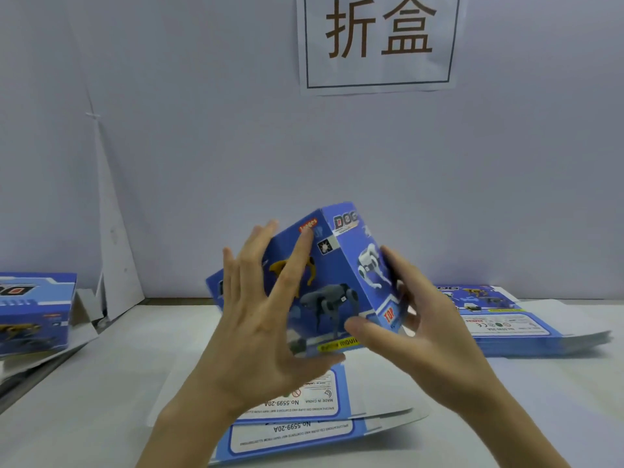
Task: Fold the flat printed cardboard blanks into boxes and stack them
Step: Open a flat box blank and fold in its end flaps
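Fingers (297,261) of our left hand (256,319) lie straight and spread, pressed flat against the left face of the box (324,292), with the thumb (320,361) tucked under its lower edge. Our right hand (429,336) grips the other side, its fingers curving round the right face and its thumb pressing on the front near the bottom corner. We hold the box in the air above the table (101,400), in the middle of the view, tilted, with one folded corner edge turned toward us. It is blue and printed with robot dogs: a yellow one and a grey one on the left face, a white one on the right face, where the word DOG shows near the top. A blue flap juts out to the left behind our left hand. Directly below the box at least two flat blanks (304,430) lie overlapped on the table, white label panels up, partly hidden by our wrists. To the right a stack of flat blanks (526,329) rests on the table, apart from the box. At the far left sits a folded box (33,309) of the same print, cut off by the frame. Beside it a white card (114,231) leans against the wall (202,130), and a paper sign (378,42) with two large characters hangs higher up.
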